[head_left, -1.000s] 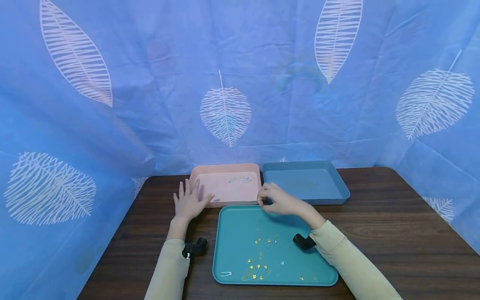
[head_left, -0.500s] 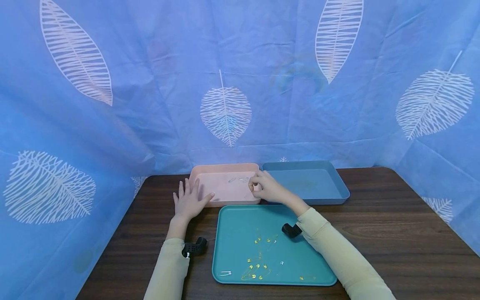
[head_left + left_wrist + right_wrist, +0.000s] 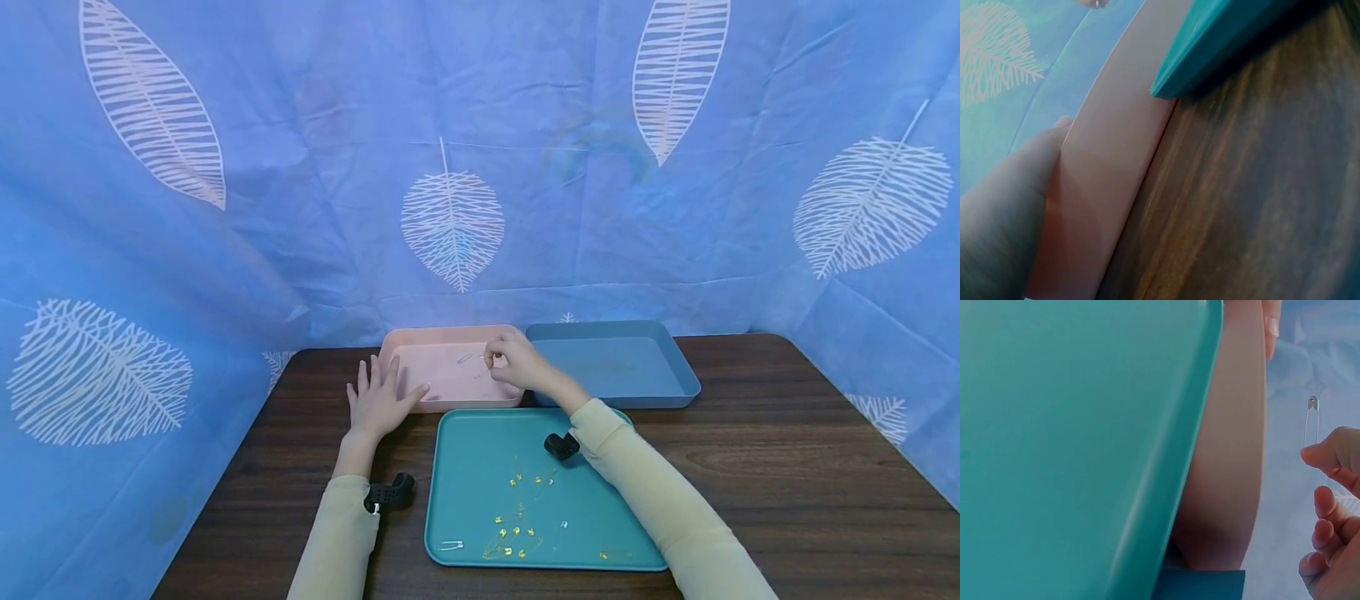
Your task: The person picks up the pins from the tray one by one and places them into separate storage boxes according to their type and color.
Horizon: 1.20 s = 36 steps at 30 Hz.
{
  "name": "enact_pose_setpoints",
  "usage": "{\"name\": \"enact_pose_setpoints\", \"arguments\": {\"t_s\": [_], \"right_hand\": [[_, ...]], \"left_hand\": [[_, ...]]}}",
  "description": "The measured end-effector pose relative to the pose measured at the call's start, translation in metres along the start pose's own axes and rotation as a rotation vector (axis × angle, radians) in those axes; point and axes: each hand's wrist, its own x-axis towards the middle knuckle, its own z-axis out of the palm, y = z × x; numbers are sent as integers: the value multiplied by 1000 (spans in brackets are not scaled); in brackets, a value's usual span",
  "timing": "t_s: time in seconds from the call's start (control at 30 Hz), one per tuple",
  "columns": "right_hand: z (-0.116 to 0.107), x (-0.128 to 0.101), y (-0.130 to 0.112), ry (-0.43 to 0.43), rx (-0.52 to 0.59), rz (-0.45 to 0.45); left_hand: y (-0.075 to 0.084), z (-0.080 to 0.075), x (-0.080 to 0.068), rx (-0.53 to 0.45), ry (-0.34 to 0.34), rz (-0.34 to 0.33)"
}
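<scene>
In the right wrist view, my right hand (image 3: 1335, 487) pinches a silver safety pin (image 3: 1312, 422) between thumb and index finger, its head pointing away from the fingertips. The head view has this hand over the right side of the pink tray (image 3: 435, 379), where a silver safety pin (image 3: 465, 359) lies on the floor. My left hand (image 3: 377, 410) rests at the tray's front left corner, fingers spread. Its thumb (image 3: 1019, 165) lies against the tray's wall in the left wrist view. Gold safety pins (image 3: 516, 532) are scattered over the teal tray (image 3: 480, 442).
A blue tray (image 3: 615, 371) stands right of the pink one. At the teal tray's lower left lies a silver safety pin (image 3: 452, 546). A dark wooden table (image 3: 787, 433) carries all three trays. Behind it hangs a blue leaf-patterned cloth (image 3: 525, 233).
My right hand has moved left and slightly farther away, from the teal tray's far edge to over the pink tray. My left hand has stayed in place.
</scene>
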Motion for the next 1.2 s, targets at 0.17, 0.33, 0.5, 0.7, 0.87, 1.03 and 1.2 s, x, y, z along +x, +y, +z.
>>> {"name": "enact_pose_setpoints", "arguments": {"t_s": [0.17,0.33,0.5,0.7,0.87,1.03,1.2], "right_hand": [[3,9,0,-1,-48,24],[8,20,1,-21,-89,90],[14,28,3,-33,-135,133],[20,35,4,-18,-189,156],[25,38,3,-8,-230,188],[28,42,3,-1,-255,218],[30,45,2,1,-281,240]], "left_hand": [[0,1,0,8,1,-1],[0,0,-1,15,5,-2],[2,-1,-3,-3,-4,-5],[2,-1,-2,2,11,5],[1,0,-2,-1,11,2],[1,0,-2,-5,5,-2],[1,0,-2,-2,-2,-10]]}}
